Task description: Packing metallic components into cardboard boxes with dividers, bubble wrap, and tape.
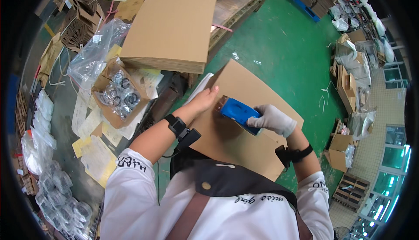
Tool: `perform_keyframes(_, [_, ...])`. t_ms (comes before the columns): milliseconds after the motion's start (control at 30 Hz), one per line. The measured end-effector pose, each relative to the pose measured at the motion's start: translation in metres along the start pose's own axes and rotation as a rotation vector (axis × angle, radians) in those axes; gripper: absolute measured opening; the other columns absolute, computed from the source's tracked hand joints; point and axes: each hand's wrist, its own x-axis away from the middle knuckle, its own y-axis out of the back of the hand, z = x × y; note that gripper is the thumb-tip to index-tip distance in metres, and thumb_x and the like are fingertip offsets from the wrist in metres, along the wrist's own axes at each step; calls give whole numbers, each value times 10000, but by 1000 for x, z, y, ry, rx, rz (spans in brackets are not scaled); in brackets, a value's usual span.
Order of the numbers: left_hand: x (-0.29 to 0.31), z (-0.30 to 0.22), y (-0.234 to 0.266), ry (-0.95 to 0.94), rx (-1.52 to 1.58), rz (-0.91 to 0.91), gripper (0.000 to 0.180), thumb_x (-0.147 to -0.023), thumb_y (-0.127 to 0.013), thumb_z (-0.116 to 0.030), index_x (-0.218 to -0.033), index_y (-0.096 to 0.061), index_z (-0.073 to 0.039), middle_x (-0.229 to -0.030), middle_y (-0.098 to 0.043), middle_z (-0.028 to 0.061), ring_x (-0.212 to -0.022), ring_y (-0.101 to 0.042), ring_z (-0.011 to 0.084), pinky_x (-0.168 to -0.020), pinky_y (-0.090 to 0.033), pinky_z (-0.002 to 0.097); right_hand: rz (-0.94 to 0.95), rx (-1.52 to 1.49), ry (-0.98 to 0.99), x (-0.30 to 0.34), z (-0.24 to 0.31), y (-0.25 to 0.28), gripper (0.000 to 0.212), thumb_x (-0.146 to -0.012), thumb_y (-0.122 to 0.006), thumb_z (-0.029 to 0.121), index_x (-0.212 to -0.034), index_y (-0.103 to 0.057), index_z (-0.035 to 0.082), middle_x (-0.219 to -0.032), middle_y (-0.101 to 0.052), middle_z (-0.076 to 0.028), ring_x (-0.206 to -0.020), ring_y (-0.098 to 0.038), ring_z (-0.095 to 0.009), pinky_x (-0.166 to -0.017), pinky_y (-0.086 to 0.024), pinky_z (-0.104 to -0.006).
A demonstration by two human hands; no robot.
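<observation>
1. While the green floor (283,43) fills the upper right of the view, a workbench (65,104) strewn with papers runs down the left side.
2. A thick stack of flat cardboard sheets (170,26) lies at the top centre, well apart from both hands.
3. A flattened cardboard box (248,87) lies tilted in front of the person, above the floor, and both hands work on its face.
4. An open carton (117,95) holding dark rings in clear bags sits left of the flattened box, with a crumpled clear plastic bag (94,52) just above it.
5. The blue tape dispenser (238,112) rests against the flattened box, near its middle, between the two hands.
6. The right hand (273,120), in a white glove, is clamped around the dispenser's rear end.
7. The left hand (203,100), bare, lies flat and open on the cardboard, fingers stretched toward the dispenser's front tip; whether they touch it cannot be told.
8. A black band (176,125) wraps the left wrist, and another (297,154) the right forearm.
</observation>
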Motion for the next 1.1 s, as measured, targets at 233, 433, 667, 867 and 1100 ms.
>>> perform_keyframes(233, [13, -61, -4, 57, -118, -140, 706, -913, -410, -584, -965, -601, 94, -987, -607, 323, -959, -591, 437, -835, -455, 473, 88, -259, 7, 9, -71, 19, 474, -823, -655, 440, -894, -665, -29, -770, -661, -82, -660, -599, -136, -641, -488, -288])
perform_keyframes(433, [26, -55, 2, 5, -256, -242, 741, -928, -356, -603, -974, -603, 94, -986, -615, 306, -994, -586, 415, -861, -439, 441, -45, -319, -258, 204, -223, 82, 425, -797, -688, 365, -927, -663, -39, -727, -638, -44, -609, -598, -124, -568, -495, -267])
perform_keyframes(667, [8, -32, -1, -32, -106, -187, 799, -909, -393, -633, -1027, -588, 132, -1007, -629, 263, -983, -597, 329, -872, -437, 370, -111, -246, -469, 278, -350, 80, 435, -780, -702, 348, -915, -665, -64, -759, -647, -45, -640, -579, -102, -607, -480, -270])
perform_keyframes(867, [27, -58, -2, 70, -204, -212, 830, -911, -372, -647, -1055, -575, 144, -1041, -619, 272, -1000, -591, 333, -881, -438, 362, -151, 71, -469, 210, -283, 54, 455, -723, -687, 413, -797, -680, -36, -682, -647, -131, -615, -633, -192, -577, -494, -319])
perform_keyframes(1100, [10, -47, 6, -69, -309, -159, 832, -931, -312, -630, -1023, -587, 150, -1025, -603, 336, -1041, -563, 444, -890, -434, 432, -217, 549, -556, 191, -217, 49, 452, -756, -594, 415, -829, -689, -20, -794, -663, -219, -741, -663, -350, -686, -522, -389])
